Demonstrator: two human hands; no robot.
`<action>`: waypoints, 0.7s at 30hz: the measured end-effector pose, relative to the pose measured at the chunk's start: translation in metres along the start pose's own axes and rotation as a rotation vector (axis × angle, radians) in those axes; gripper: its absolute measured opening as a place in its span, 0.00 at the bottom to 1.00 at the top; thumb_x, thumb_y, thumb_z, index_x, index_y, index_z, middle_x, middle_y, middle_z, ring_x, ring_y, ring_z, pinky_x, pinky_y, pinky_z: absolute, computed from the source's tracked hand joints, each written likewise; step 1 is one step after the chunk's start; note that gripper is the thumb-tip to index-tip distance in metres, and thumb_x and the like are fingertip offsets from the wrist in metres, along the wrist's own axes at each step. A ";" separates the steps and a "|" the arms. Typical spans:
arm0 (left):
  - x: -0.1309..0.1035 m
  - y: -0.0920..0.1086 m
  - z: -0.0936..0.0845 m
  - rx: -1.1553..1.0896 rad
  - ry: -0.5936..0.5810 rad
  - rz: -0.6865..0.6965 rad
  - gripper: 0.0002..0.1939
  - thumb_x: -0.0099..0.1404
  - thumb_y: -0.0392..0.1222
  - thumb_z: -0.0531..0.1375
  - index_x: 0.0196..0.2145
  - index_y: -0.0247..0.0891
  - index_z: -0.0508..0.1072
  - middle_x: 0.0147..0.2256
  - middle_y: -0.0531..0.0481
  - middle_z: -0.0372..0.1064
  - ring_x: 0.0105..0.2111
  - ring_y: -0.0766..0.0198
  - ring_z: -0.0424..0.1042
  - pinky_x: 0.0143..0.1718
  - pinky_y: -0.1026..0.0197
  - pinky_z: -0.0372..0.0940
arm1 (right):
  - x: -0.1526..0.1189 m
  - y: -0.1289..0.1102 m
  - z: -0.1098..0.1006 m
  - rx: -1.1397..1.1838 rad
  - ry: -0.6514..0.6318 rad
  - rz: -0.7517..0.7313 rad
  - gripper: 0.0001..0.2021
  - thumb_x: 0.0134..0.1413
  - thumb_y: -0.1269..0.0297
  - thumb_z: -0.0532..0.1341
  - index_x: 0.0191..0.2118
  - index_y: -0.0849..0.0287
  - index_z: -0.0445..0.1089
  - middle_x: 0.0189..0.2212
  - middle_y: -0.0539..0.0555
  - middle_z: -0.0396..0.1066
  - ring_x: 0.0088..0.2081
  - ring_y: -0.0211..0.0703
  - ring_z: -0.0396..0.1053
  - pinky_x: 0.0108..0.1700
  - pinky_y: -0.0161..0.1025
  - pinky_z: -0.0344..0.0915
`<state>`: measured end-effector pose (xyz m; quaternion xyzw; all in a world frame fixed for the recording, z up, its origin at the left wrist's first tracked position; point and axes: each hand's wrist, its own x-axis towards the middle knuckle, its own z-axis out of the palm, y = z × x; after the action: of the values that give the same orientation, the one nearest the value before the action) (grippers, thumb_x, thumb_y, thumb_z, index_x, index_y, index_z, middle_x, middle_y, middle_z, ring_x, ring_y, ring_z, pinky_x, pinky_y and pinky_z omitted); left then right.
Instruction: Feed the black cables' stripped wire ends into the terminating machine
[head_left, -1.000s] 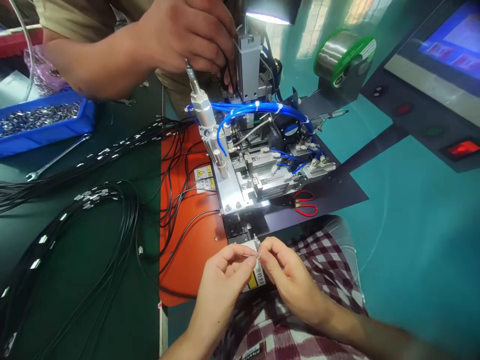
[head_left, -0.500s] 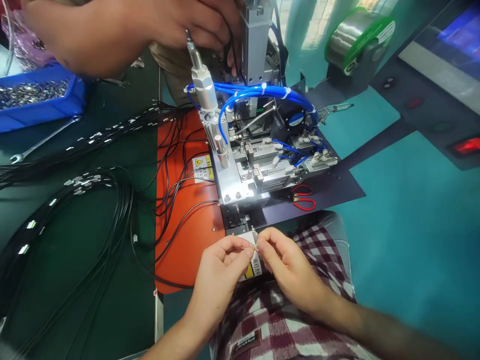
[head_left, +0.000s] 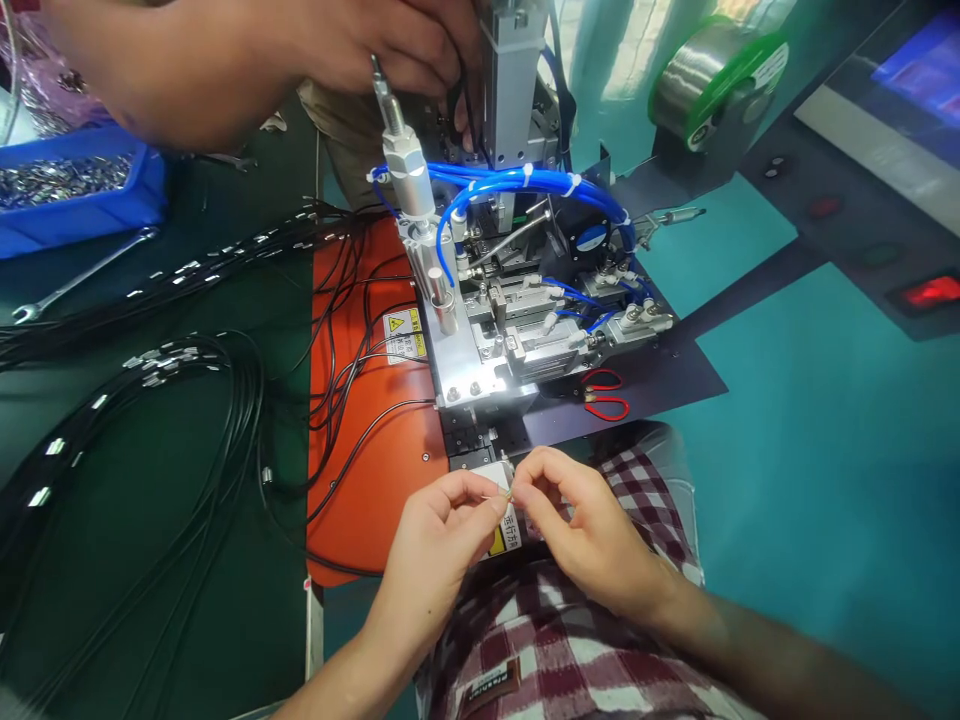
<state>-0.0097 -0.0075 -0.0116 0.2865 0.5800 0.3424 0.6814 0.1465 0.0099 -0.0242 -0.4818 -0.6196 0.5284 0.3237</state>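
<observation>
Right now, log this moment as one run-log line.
left hand: pinching tiny piece, type unclear | right hand: pinching same piece | machine: beyond both hands | red-handled scissors: beside machine | other person's hand: at machine's far side

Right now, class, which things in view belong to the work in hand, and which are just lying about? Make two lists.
In the work:
left hand and right hand, fingertips close together
thin piece pinched between them
perhaps the black cables with silver ends

Apparently just lying about:
red-handled tool
wrench
blue bin of small metal parts
</observation>
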 end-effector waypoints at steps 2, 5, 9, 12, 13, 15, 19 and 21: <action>0.000 0.000 0.000 0.001 -0.018 -0.006 0.12 0.57 0.47 0.63 0.29 0.34 0.71 0.18 0.59 0.51 0.19 0.73 0.46 0.20 0.67 0.39 | -0.001 0.001 0.001 -0.037 0.010 -0.037 0.08 0.62 0.66 0.53 0.30 0.58 0.62 0.28 0.51 0.63 0.30 0.38 0.60 0.31 0.35 0.57; 0.000 0.001 0.000 -0.005 -0.020 -0.010 0.11 0.58 0.46 0.63 0.28 0.34 0.71 0.17 0.59 0.50 0.19 0.73 0.45 0.20 0.66 0.39 | 0.000 0.003 0.002 0.095 -0.026 0.076 0.10 0.63 0.63 0.53 0.30 0.58 0.62 0.24 0.48 0.60 0.26 0.36 0.57 0.27 0.34 0.56; 0.000 0.001 -0.001 -0.028 -0.014 -0.025 0.11 0.57 0.45 0.64 0.28 0.34 0.71 0.17 0.59 0.51 0.19 0.73 0.45 0.20 0.66 0.39 | 0.001 0.004 0.000 0.217 -0.038 0.175 0.10 0.61 0.59 0.55 0.32 0.59 0.65 0.22 0.47 0.61 0.25 0.36 0.59 0.27 0.34 0.58; 0.001 0.001 -0.001 -0.017 -0.017 -0.016 0.11 0.57 0.45 0.63 0.29 0.34 0.71 0.17 0.60 0.50 0.19 0.73 0.45 0.20 0.66 0.39 | 0.002 0.002 -0.002 0.089 0.001 0.110 0.06 0.58 0.61 0.59 0.34 0.58 0.69 0.24 0.49 0.66 0.26 0.37 0.62 0.30 0.35 0.60; 0.001 0.001 -0.001 -0.013 -0.020 -0.013 0.11 0.58 0.45 0.63 0.29 0.34 0.71 0.17 0.60 0.49 0.19 0.73 0.45 0.20 0.66 0.39 | 0.002 0.001 -0.002 0.038 0.007 0.080 0.06 0.58 0.62 0.59 0.33 0.58 0.70 0.25 0.49 0.67 0.27 0.38 0.63 0.30 0.35 0.59; 0.000 0.001 0.000 -0.008 -0.024 -0.003 0.10 0.58 0.45 0.63 0.28 0.35 0.70 0.17 0.60 0.50 0.19 0.73 0.46 0.20 0.67 0.40 | 0.003 -0.001 -0.003 -0.062 0.012 0.008 0.07 0.59 0.65 0.58 0.31 0.58 0.69 0.26 0.50 0.68 0.28 0.38 0.64 0.31 0.36 0.59; -0.004 -0.001 0.002 0.114 0.064 0.171 0.08 0.60 0.43 0.62 0.28 0.37 0.70 0.21 0.56 0.60 0.20 0.71 0.55 0.21 0.67 0.49 | 0.006 -0.004 -0.005 -0.147 0.015 -0.092 0.07 0.59 0.67 0.56 0.30 0.58 0.66 0.28 0.52 0.67 0.31 0.40 0.63 0.34 0.37 0.58; -0.006 -0.003 0.001 0.278 0.109 0.415 0.03 0.60 0.39 0.61 0.30 0.38 0.73 0.27 0.51 0.67 0.26 0.66 0.64 0.27 0.65 0.58 | 0.009 -0.003 -0.005 0.031 -0.038 0.002 0.09 0.59 0.63 0.56 0.29 0.58 0.64 0.26 0.50 0.65 0.28 0.38 0.61 0.31 0.36 0.57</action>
<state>-0.0091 -0.0141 -0.0100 0.4713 0.5861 0.4068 0.5185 0.1475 0.0199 -0.0210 -0.4672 -0.6167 0.5474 0.3190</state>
